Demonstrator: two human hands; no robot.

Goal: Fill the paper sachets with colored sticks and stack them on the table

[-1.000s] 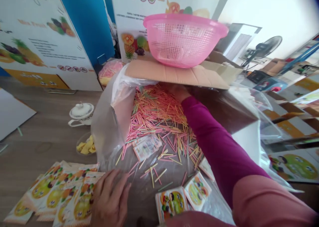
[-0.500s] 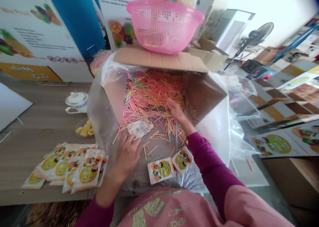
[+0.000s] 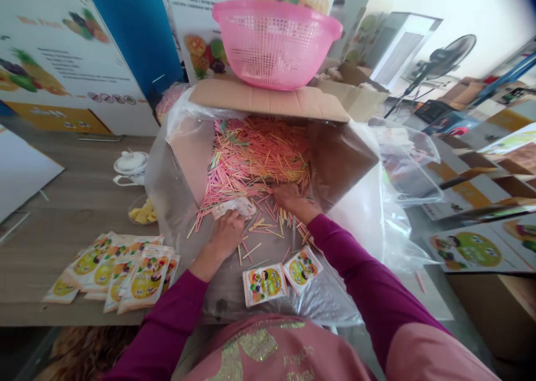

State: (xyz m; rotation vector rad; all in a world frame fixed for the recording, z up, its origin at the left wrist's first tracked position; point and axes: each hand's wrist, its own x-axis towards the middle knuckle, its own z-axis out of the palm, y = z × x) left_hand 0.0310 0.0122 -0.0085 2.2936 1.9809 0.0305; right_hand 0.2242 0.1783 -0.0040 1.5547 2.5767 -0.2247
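At the far left, a pile of packets (image 3: 146, 278) has been laid flat on the table (image 3: 84, 213), printed sides up, well apart from the loose sticks (image 3: 255, 152). Behind it, a lidded pot (image 3: 130, 166) is seen, with some yellow bits (image 3: 143, 211) set down just in front.

Next, a box (image 3: 192, 152) is tipped on its side, perhaps so that its insides can be reached from the front. It is wrapped round by a plastic sheet (image 3: 161, 174), which is also spread under the spilled sticks, likely so they are kept off the wood.

Near the box's mouth, a white pack (image 3: 226, 206) is touched by the left hand (image 3: 230, 230). The palm is turned down and the fingers are bent; whether the pack is gripped or just pressed cannot be told.

To the right of that, two small packs (image 3: 266, 283) are left side by side on the sheet. Above, a pink basket (image 3: 278, 46) is rested on the box, maybe because room is found there.

The right hand (image 3: 291, 198) is dipped into the front sticks. Its fingertips are hidden, so what is gripped cannot be told.
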